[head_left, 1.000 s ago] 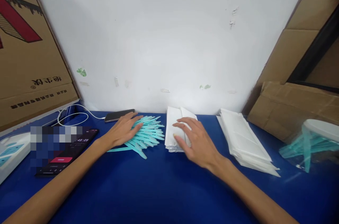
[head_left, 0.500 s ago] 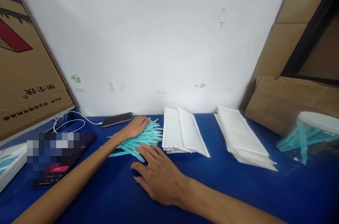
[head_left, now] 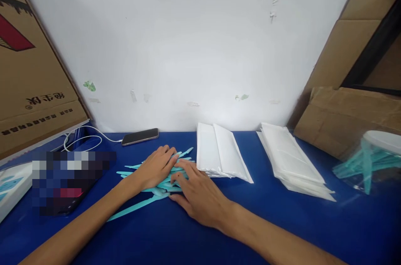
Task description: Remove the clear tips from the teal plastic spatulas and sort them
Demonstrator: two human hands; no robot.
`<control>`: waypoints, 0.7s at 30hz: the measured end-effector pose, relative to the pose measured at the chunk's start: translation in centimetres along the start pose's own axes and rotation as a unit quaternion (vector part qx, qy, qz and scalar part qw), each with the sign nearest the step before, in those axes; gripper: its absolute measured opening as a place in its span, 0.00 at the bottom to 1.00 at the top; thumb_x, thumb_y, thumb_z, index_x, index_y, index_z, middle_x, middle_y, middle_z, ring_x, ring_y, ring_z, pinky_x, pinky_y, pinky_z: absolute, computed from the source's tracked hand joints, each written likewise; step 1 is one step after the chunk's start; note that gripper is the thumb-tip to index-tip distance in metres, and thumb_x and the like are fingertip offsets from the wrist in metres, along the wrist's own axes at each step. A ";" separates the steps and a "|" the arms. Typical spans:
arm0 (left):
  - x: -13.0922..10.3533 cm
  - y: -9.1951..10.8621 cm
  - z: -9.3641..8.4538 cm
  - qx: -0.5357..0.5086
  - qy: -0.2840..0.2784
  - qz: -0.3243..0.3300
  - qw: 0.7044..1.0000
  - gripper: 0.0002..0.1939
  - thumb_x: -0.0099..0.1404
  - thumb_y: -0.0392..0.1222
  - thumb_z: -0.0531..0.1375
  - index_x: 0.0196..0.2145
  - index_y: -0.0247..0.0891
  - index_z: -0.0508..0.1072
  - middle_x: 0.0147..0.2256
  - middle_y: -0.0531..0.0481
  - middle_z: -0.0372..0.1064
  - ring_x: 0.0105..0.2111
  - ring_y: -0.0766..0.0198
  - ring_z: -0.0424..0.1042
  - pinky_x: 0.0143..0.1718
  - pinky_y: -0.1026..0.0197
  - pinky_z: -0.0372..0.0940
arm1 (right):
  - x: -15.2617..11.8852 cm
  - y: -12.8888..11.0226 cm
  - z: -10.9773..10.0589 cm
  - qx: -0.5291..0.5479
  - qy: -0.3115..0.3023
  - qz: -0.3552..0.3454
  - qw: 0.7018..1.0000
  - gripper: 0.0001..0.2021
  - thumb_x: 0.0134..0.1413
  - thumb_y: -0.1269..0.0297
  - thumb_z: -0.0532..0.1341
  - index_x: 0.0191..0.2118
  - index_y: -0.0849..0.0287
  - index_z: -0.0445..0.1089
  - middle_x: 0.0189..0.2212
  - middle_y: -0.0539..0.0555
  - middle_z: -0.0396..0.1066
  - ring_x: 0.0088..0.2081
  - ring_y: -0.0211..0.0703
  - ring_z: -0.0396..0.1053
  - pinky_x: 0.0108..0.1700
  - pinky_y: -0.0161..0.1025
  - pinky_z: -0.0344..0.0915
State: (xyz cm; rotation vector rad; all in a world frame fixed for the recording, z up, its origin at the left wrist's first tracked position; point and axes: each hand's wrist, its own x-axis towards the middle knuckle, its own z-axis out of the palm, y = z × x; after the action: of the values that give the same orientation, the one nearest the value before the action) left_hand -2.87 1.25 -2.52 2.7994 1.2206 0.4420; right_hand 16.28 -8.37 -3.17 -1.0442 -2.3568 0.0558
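A loose pile of flat turquoise strips (head_left: 140, 204) lies on the blue table, its pieces pointing various ways. My left hand (head_left: 156, 166) rests over the middle of the pile, fingers bent and close together. From the right, my right hand (head_left: 200, 194) reaches onto the pile with curled fingers, its fingertips nearly meeting those of my left hand. Both hands seem to be closed around strips, though the fingers cover much of the pile. White padded envelopes (head_left: 221, 150) lie just right of the hands.
A second stack of white envelopes (head_left: 291, 158) lies farther right, near a clear tub (head_left: 371, 162) of turquoise strips. A cabled phone (head_left: 140, 136) is at the back left. Cardboard boxes (head_left: 40, 69) flank the blue table (head_left: 150, 240).
My left hand has moved down onto the middle of the pile and my right hand has come closer to it, fingers more curled. The strips have shifted, one now sticking out toward the lower left.
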 end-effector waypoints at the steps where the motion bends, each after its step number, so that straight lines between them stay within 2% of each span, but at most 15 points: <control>1: 0.0 0.1 0.0 -0.002 0.003 0.000 1.000 0.20 0.76 0.49 0.40 0.41 0.41 0.69 0.38 0.46 0.67 0.41 0.54 0.65 0.47 0.50 0.61 | 0.0 0.3 0.0 0.010 0.003 0.007 1.000 0.14 0.63 0.57 0.60 0.51 0.57 0.65 0.59 0.59 0.61 0.65 0.51 0.54 0.60 0.50 0.65; 4: -0.1 0.3 0.0 -0.004 0.015 -0.015 1.000 0.21 0.76 0.49 0.40 0.41 0.41 0.69 0.37 0.46 0.66 0.40 0.54 0.65 0.45 0.51 0.62 | -0.1 1.1 -0.1 0.019 0.005 0.035 0.999 0.24 0.61 0.50 0.60 0.58 0.58 0.61 0.64 0.61 0.56 0.69 0.54 0.47 0.64 0.54 0.59; 7: -0.2 0.5 0.0 0.003 0.017 -0.034 0.999 0.21 0.76 0.50 0.39 0.42 0.41 0.69 0.38 0.45 0.65 0.40 0.54 0.65 0.45 0.50 0.62 | -0.1 1.8 -0.3 0.006 -0.009 0.081 0.997 0.33 0.64 0.43 0.53 0.67 0.59 0.53 0.68 0.62 0.51 0.70 0.57 0.43 0.65 0.59 0.56; 10: -0.2 0.5 0.0 0.008 0.015 -0.033 0.999 0.21 0.76 0.50 0.39 0.43 0.40 0.68 0.38 0.45 0.65 0.40 0.55 0.66 0.47 0.50 0.62 | 0.0 2.2 -0.4 -0.018 -0.018 0.137 0.990 0.34 0.68 0.43 0.45 0.70 0.60 0.49 0.68 0.63 0.51 0.69 0.56 0.46 0.64 0.58 0.56; 15: -0.2 0.6 -0.3 0.007 0.015 -0.021 1.000 0.23 0.76 0.51 0.37 0.41 0.40 0.68 0.38 0.46 0.66 0.40 0.55 0.66 0.48 0.50 0.62 | 0.4 2.4 -0.4 -0.057 -0.011 0.203 0.978 0.34 0.69 0.44 0.39 0.70 0.60 0.51 0.68 0.62 0.52 0.69 0.55 0.48 0.65 0.55 0.56; 18: -0.4 0.6 -1.5 -0.018 -0.029 -0.015 0.999 0.26 0.75 0.55 0.37 0.44 0.42 0.70 0.40 0.46 0.68 0.42 0.55 0.67 0.49 0.51 0.62 | 1.3 2.6 -0.6 -0.061 -0.029 0.182 0.981 0.35 0.69 0.44 0.37 0.70 0.63 0.52 0.68 0.63 0.51 0.69 0.54 0.47 0.67 0.53 0.51; 20: -0.7 0.5 -2.8 -0.038 -0.083 -0.019 0.996 0.28 0.74 0.60 0.39 0.54 0.44 0.69 0.48 0.45 0.69 0.49 0.53 0.66 0.52 0.50 0.61 | 2.3 2.9 -0.7 -0.052 -0.051 0.166 0.983 0.37 0.69 0.43 0.36 0.69 0.66 0.54 0.68 0.64 0.52 0.70 0.54 0.46 0.68 0.53 0.47; 21: -0.9 0.3 -3.6 -0.045 -0.111 -0.034 0.992 0.30 0.72 0.63 0.40 0.60 0.46 0.66 0.54 0.43 0.67 0.55 0.50 0.64 0.55 0.49 0.60 | 2.8 3.1 -0.8 -0.043 -0.066 0.163 0.984 0.38 0.68 0.43 0.36 0.68 0.67 0.55 0.68 0.65 0.52 0.70 0.55 0.46 0.68 0.53 0.46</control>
State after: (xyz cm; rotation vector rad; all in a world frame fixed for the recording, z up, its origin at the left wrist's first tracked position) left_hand -4.25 0.24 0.75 2.6377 1.2107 0.1699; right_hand 17.23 -4.38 -2.00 -1.5023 -2.2967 0.1498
